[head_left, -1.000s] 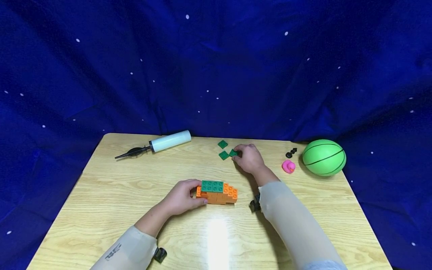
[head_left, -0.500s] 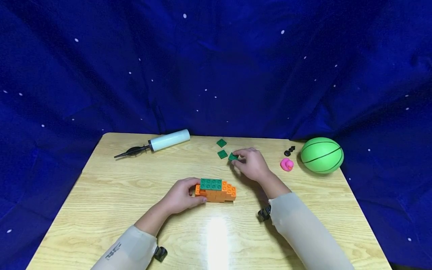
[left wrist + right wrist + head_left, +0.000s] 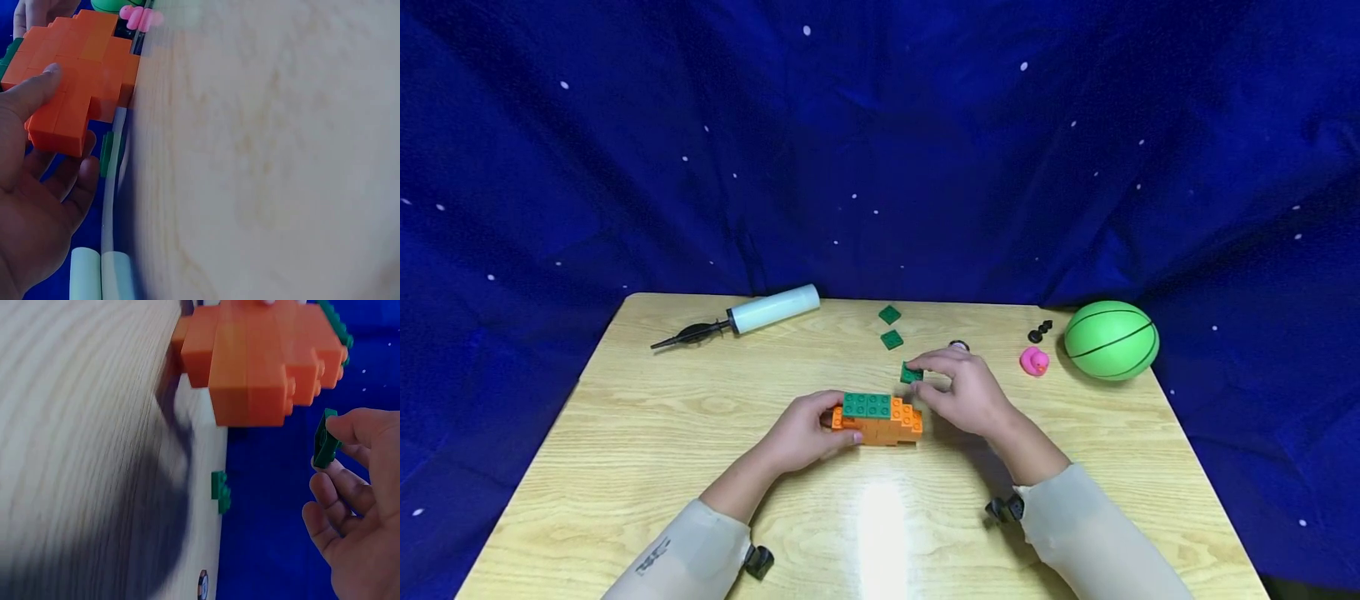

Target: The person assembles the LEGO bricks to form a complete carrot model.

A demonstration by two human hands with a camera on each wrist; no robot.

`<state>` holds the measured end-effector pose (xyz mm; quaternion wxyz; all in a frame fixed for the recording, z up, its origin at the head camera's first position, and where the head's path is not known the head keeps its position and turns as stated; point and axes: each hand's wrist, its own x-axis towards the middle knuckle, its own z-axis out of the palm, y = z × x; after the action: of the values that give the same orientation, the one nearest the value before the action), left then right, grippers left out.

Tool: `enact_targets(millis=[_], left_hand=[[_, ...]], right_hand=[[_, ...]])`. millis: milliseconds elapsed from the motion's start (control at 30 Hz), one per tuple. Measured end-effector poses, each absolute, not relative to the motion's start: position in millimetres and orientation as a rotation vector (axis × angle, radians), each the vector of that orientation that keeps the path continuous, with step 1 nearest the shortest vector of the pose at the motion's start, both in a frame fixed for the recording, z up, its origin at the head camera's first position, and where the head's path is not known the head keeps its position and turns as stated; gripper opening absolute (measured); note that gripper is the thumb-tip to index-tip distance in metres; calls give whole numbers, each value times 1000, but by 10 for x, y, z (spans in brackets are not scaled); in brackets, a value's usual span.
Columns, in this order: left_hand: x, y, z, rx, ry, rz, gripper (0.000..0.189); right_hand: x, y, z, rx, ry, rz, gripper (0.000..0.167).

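Observation:
My left hand (image 3: 801,435) grips the left end of a stepped block build (image 3: 880,432), mostly orange, with green bricks (image 3: 867,406) along its top. In the left wrist view the thumb presses the build's orange side (image 3: 78,59) and the fingers lie beneath its end. Thumb and fingertips of my right hand (image 3: 966,392) pinch a small green building brick (image 3: 911,372), held just beyond the build and apart from it. That brick (image 3: 325,439) appears thin and edge-on in the right wrist view.
Two flat green bricks, one farther (image 3: 890,314) and one nearer (image 3: 892,339), lie behind the hands. A hand pump (image 3: 775,309) rests at back left. At right are a pink duck (image 3: 1034,362), a small black object (image 3: 1040,332) and a green ball (image 3: 1112,341). A small round object (image 3: 958,345) sits behind my right hand.
My right hand has lifted the green brick away from the other two and brought it nearer to the build. A small round object shows behind that hand. The left hand keeps its grip.

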<state>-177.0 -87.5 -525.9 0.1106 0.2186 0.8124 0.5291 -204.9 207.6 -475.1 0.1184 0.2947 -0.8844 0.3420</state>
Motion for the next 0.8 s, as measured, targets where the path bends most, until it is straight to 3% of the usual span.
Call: enact_targets(millis=[800], left_hand=[[-1761,-865,-5261,621,2378,1554,35]], right_hand=[[-1646,1965,-4625,1025,-2555,988,25]])
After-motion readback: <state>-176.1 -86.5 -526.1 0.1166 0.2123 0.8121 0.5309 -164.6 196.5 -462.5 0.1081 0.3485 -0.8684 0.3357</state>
